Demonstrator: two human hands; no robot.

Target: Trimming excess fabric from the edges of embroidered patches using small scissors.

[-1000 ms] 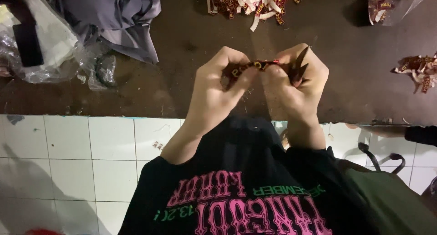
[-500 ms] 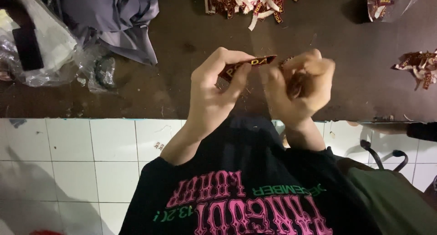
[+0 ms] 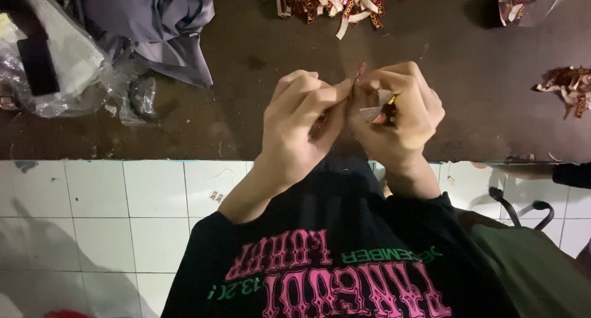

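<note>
- The left hand and right hand now pinch the small red label on its edge; before, it lay flat between them.
- Fingers are closed tight on it.
- Far behind, a label pile sits on the brown table.

Single head-worn camera, looking steeply down from above the person's own chest, close on both raised hands at centre frame, dark tabletop across the upper half, white tiled floor below.
</note>
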